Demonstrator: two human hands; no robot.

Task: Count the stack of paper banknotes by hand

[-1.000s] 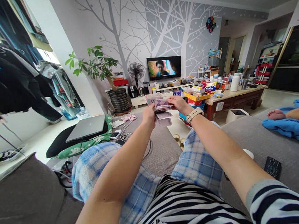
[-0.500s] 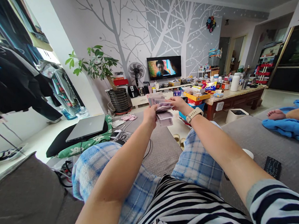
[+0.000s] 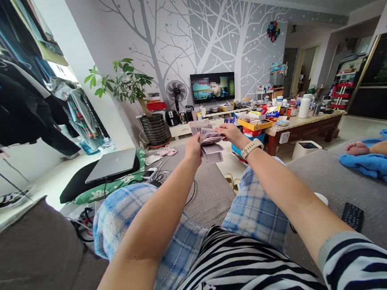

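Note:
A bundle of pinkish-purple banknotes is held out in front of me, its upper notes fanned and marked with a 5. My left hand is closed around the left end of the bundle, thumb on top. At the right end, the fingers of my right hand pinch the edge of the notes; that wrist wears a cream-banded watch. Below the hands, two notes lie spread on the grey sofa seat or hang just above it; I cannot tell which.
A closed laptop lies on a green cushion at left, cables beside it. A cluttered coffee table stands ahead right. On the right are a small black keyboard and another person's foot on a blue cloth.
The upper notes have shifted, showing more of the printed 5. Both hands stay in nearly the same place. The television picture has changed.

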